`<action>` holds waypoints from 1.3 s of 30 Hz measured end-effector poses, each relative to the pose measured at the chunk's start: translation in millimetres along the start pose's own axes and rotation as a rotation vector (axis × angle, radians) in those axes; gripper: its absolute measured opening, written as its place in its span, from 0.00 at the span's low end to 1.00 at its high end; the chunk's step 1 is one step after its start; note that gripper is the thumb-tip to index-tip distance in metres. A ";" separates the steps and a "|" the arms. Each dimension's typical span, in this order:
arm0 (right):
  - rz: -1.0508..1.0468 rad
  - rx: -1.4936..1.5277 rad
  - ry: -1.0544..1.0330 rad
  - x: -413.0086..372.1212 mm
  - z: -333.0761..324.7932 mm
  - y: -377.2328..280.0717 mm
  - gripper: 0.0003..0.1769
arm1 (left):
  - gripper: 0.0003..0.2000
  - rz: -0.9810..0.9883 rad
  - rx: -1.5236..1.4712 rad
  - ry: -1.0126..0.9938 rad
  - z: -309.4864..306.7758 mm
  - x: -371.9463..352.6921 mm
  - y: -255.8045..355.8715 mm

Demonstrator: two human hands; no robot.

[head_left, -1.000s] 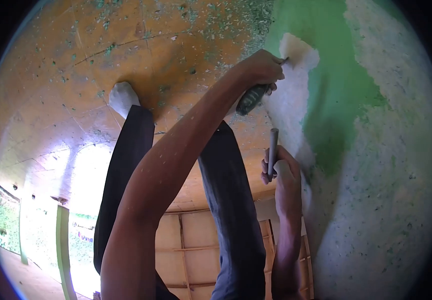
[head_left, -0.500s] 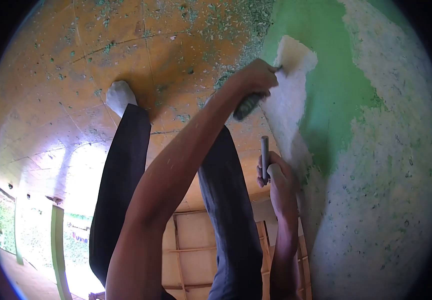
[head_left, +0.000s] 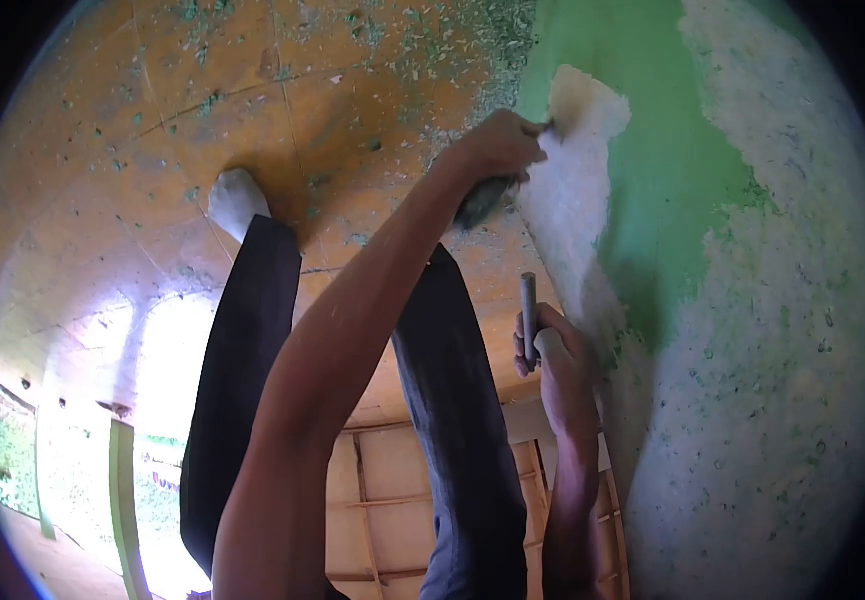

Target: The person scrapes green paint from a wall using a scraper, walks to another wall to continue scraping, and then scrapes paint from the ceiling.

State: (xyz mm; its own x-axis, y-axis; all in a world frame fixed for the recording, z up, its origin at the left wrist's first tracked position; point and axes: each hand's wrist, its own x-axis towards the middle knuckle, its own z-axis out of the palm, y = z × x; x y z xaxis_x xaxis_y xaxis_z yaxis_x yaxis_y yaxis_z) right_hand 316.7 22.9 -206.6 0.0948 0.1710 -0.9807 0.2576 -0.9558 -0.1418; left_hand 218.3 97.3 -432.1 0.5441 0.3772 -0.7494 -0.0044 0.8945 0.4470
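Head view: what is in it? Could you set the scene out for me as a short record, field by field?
left hand: shut on a scraper, tip at the edge of the paint
right hand: holds a grey rod upright, close by the wall
wall: green paint partly gone, pale patches bare
floor: orange, strewn with green flakes
legs: dark trousers, pale foot on the floor
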 end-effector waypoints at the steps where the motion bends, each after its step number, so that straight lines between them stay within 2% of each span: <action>1: -0.006 0.002 -0.003 2.0 0.2 -0.5 0.10 | 0.19 0.080 -0.045 0.031 6.5 -16.4 2.6; 2: -0.007 -0.027 -0.005 1.6 -0.2 -0.5 0.10 | 0.18 0.151 -0.098 0.064 9.6 -28.9 0.3; 4: -0.017 -0.071 -0.020 1.1 0.6 0.3 0.10 | 0.19 0.168 -0.119 0.077 0.0 -8.2 -6.2; 6: -0.014 -0.046 -0.030 -0.6 1.9 -1.9 0.10 | 0.22 0.034 -0.116 0.165 -8.6 8.0 0.5; 10: -0.025 -0.071 0.024 -3.4 -3.8 -19.6 0.10 | 0.23 0.100 -0.055 0.084 -0.6 -22.5 19.4; 14: -0.006 -0.048 -0.013 -7.3 -0.1 -19.8 0.10 | 0.23 0.027 0.060 0.105 -21.5 13.4 4.1; 16: -0.022 -0.044 -0.008 -8.0 -0.9 -23.3 0.10 | 0.23 0.133 0.110 0.078 -20.8 15.2 7.2; 20: -0.025 -0.031 0.003 -9.7 4.5 -29.2 0.09 | 0.24 0.114 0.073 0.043 -24.3 10.2 -5.9; 22: -0.040 -0.050 0.030 -11.3 4.1 -29.7 0.09 | 0.23 0.027 0.219 0.237 -28.6 54.4 -23.7; 23: -0.069 -0.099 0.048 -8.6 2.4 -28.8 0.09 | 0.22 0.013 0.386 0.233 -31.8 71.8 -37.9; 24: -0.093 -0.147 0.068 -10.6 1.5 -27.5 0.09 | 0.22 0.023 0.389 0.228 -25.7 74.3 -50.0; 25: -0.101 -0.143 0.073 -17.0 2.8 -27.6 0.09 | 0.22 -0.027 0.511 0.090 -22.8 70.6 -59.2; 26: -0.130 -0.147 0.112 -25.7 3.8 -29.0 0.09 | 0.22 -0.078 0.635 -0.044 -21.7 59.9 -61.5; 28: -0.187 -0.130 0.141 -37.1 12.0 -24.2 0.09 | 0.26 0.139 0.769 0.122 -24.7 0.2 -69.4; 30: -0.121 -0.220 0.183 -51.3 11.8 -9.4 0.08 | 0.28 0.305 0.708 0.227 -49.2 -65.4 -82.6; 31: -0.098 -0.290 0.210 -57.4 11.2 -0.4 0.08 | 0.27 0.320 0.596 0.307 -69.4 -97.2 -102.1; 32: -0.125 -0.278 0.208 -66.9 16.1 1.5 0.08 | 0.23 0.298 0.750 0.435 -95.4 -122.9 -124.8; 33: -0.114 -0.277 0.215 -80.4 19.9 4.0 0.09 | 0.22 0.114 0.764 0.458 -120.3 -163.2 -128.0; 34: -0.101 -0.281 0.223 -94.1 23.3 8.4 0.09 | 0.21 0.011 0.838 0.373 -149.6 -201.6 -132.1; 35: -0.132 -0.318 0.240 -105.9 27.0 15.4 0.10 | 0.22 0.109 0.758 0.464 -178.0 -244.8 -148.0; 36: -0.138 -0.313 0.242 -123.8 30.7 18.2 0.10 | 0.26 -0.204 0.633 0.519 -189.6 -287.8 -131.2; 37: -0.157 -0.317 0.226 -139.4 33.9 20.3 0.10 | 0.28 -0.289 0.507 0.531 -198.0 -330.3 -105.4; 38: -0.173 -0.320 0.210 -152.6 34.9 23.4 0.09 | 0.28 -0.240 0.581 0.607 -222.8 -355.6 -124.8; 39: -0.155 -0.273 0.206 -166.1 33.7 24.7 0.09 | 0.27 -0.331 0.432 0.648 -236.6 -381.8 -122.5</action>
State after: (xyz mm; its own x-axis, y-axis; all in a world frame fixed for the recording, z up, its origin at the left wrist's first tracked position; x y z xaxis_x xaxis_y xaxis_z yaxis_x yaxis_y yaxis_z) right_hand 274.8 -37.2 -51.8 0.2188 0.3802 -0.8986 0.5282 -0.8205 -0.2186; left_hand -187.4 -99.5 -316.2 -0.1281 0.2926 -0.9476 0.4636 0.8623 0.2036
